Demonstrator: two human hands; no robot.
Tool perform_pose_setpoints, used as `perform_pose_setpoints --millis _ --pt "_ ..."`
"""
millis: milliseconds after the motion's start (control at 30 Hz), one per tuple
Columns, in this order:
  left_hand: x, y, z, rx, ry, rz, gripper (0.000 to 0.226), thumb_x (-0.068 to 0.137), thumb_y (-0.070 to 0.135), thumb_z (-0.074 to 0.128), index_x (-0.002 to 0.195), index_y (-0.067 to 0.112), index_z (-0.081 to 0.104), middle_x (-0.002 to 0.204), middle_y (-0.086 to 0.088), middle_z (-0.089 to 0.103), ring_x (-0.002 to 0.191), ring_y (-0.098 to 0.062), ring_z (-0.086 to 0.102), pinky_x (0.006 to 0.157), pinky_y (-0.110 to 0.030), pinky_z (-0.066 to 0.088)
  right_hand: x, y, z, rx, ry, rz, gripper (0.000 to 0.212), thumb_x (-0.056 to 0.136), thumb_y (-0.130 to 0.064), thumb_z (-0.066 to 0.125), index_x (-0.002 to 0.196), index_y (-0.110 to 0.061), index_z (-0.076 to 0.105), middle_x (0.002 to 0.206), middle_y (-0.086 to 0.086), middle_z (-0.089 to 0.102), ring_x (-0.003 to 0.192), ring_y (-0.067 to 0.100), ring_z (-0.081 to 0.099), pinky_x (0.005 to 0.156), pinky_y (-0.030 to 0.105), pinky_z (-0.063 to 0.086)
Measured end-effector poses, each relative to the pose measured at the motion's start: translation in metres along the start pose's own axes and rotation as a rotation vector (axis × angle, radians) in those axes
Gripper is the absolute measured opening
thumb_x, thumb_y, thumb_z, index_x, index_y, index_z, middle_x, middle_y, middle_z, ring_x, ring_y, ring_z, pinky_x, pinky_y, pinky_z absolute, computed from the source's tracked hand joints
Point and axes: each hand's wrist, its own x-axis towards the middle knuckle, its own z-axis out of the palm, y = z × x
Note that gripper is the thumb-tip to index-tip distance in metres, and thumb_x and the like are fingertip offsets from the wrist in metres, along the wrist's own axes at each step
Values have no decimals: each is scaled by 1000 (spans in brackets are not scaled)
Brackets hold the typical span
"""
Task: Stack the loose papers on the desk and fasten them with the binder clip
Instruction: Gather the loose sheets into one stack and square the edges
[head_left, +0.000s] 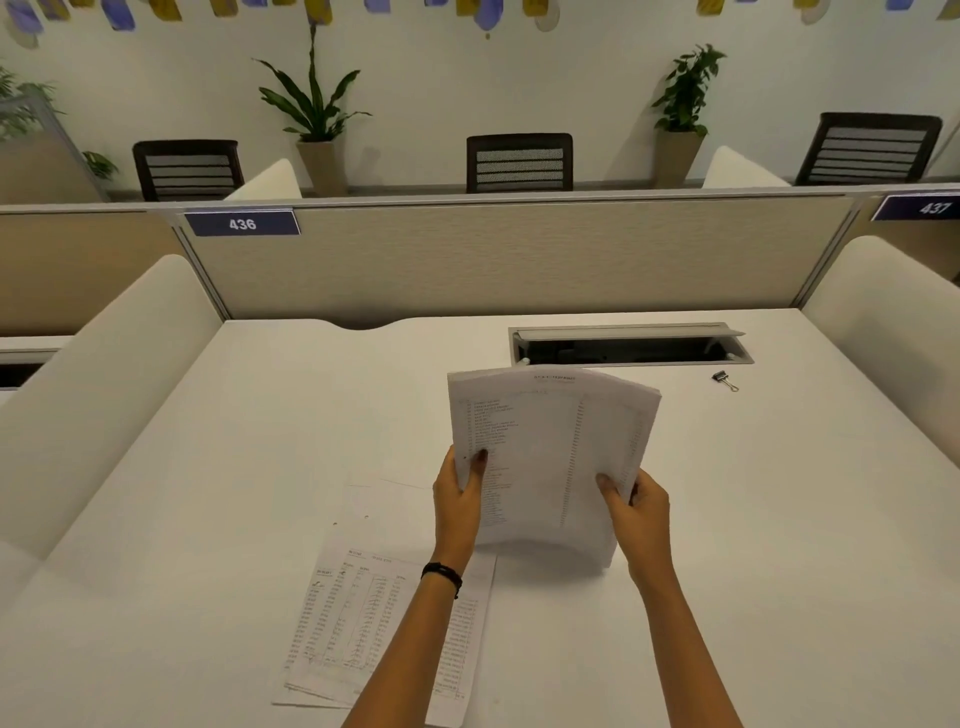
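Observation:
A sheaf of printed papers (550, 452) stands upright on its lower edge on the white desk (779, 545), slightly bowed. My left hand (460, 493) grips its left edge and my right hand (636, 506) grips its right edge. More loose printed sheets (358, 613) lie flat on the desk to the near left, partly under my left forearm. A small black binder clip (724, 380) lies alone on the desk at the far right, well apart from both hands.
An open cable tray (631, 345) is sunk into the desk just behind the sheaf. A beige partition (519, 260) closes the far side, and padded side dividers (98, 395) flank the desk. Chairs and potted plants stand beyond the partition.

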Motion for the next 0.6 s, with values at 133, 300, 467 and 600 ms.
perform_pose_setpoints --millis 133,300,467,600 --pt "8 1 -6 38 -18 -2 24 92 34 49 108 17 56 107 -5 66 89 -23 68 70 -34 60 -1 -8 -5 18 -69 -18 14 87 -15 61 100 -16 61 99 1 66 87 16 65 65 22 58" --pt "13 -9 -14 168 -29 0 15 92 33 50 96 19 55 97 -3 67 85 -26 67 67 -31 59 -2 5 -4 13 -118 49 21 88 -18 58 108 -13 60 104 2 67 88 17 67 68 28 59" --pt "8 -35 -25 232 -58 -41 9 93 28 51 101 28 56 94 3 66 85 -25 66 71 -34 59 -9 34 4 15 -101 148 30 91 -15 53 121 -11 53 113 8 64 94 22 65 69 25 59" --pt "4 -54 -36 320 -88 -109 24 91 19 56 115 23 59 96 7 65 79 -11 63 65 -15 54 -17 52 9 11 -51 223 34 91 -12 53 125 -13 49 123 13 60 103 26 61 86 41 54"
